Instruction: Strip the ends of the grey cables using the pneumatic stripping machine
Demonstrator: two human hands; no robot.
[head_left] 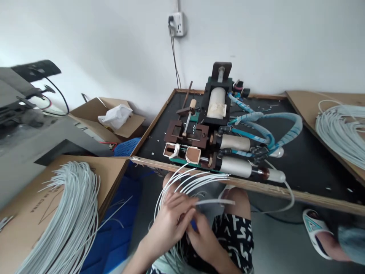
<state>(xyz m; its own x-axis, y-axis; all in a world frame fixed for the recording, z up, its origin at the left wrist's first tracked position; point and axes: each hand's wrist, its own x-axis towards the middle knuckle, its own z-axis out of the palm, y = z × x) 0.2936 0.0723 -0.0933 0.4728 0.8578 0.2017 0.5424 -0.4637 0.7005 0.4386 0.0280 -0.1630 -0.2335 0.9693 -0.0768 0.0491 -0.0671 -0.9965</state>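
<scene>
My left hand is closed round thin white cables, whose ends fan out toward the table edge. One cable tip reaches the jaws of the pneumatic machine. A few more cable ends stick out to the right from between my fingers. Against the left fingertips, my right hand is closed in a pinch at the same cables; the exact grip is partly hidden. A small blue patch shows between the hands. The rest of the bundle hangs down over my lap.
A thick bundle of white cables lies on cardboard at left, and a coil rests on cardboard at right. Blue air hoses loop behind the cylinders. The wooden table edge runs before my knees. Another person's foot in a sandal is at lower right.
</scene>
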